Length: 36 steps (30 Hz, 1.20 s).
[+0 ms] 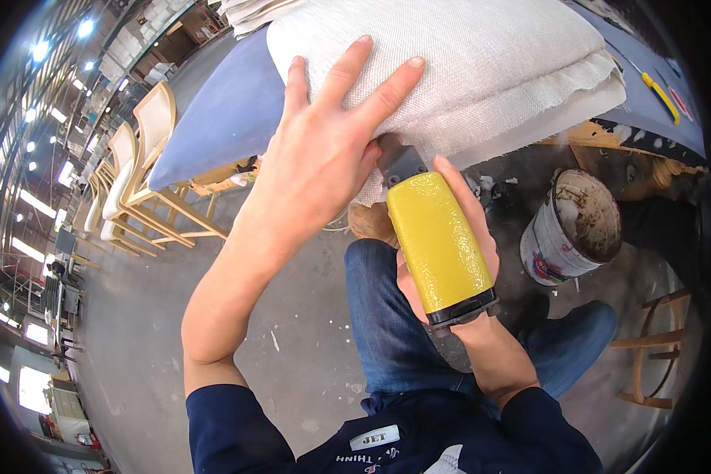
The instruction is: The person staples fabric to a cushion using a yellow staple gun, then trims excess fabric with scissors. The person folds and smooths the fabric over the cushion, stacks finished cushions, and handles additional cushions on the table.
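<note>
- At the centre, the right grip (486, 245) is curled around a yellow, textured, block-shaped hand tool (438, 245); its grey metal nose (403, 164) points at pale, coarse-woven fabric (466, 71), contact unclear.
- Left grip (328, 134): fingers spread wide, pressing on the fabric; thumb tucked beside the nose.
- Advised: draw the fabric flat, keep the nose square to it, thumb well clear.
- Beyond: the fabric lies over a blue-covered bench (221, 118); a white, stained, round bucket (541, 233) stands right.
</note>
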Each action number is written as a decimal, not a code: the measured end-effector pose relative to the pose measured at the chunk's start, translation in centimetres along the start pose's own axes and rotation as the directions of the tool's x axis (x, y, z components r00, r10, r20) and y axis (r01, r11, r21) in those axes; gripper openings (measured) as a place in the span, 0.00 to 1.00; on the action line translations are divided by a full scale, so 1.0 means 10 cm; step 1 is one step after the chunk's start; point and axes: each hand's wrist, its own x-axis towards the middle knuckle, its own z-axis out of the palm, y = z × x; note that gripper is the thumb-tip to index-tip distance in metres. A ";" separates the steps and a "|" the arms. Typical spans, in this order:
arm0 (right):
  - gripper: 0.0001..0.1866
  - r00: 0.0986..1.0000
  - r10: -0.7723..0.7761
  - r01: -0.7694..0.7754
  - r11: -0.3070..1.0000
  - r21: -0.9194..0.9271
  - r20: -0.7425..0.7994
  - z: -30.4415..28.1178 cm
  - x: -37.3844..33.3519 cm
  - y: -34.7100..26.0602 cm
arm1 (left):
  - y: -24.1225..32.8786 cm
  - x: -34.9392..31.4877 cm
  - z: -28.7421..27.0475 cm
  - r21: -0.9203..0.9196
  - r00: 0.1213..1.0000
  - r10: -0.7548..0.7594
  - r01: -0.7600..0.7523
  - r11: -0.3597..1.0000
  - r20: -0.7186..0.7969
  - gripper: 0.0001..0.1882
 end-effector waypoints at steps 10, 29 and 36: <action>0.40 0.999 0.012 -0.015 0.996 0.085 0.034 0.03 0.01 0.05 | -0.09 -0.01 -0.08 -0.097 0.997 0.064 -0.059 0.994 0.041 0.39; 0.46 0.995 0.074 -0.080 0.993 0.088 0.062 -0.15 -0.10 0.14 | -0.24 -0.16 0.02 -0.253 0.998 -0.058 0.055 0.966 -0.005 0.42; 0.39 0.999 -0.028 0.026 0.990 0.140 0.019 0.04 -0.09 0.05 | -0.19 -0.19 0.05 -0.246 0.997 -0.081 0.075 0.967 -0.016 0.50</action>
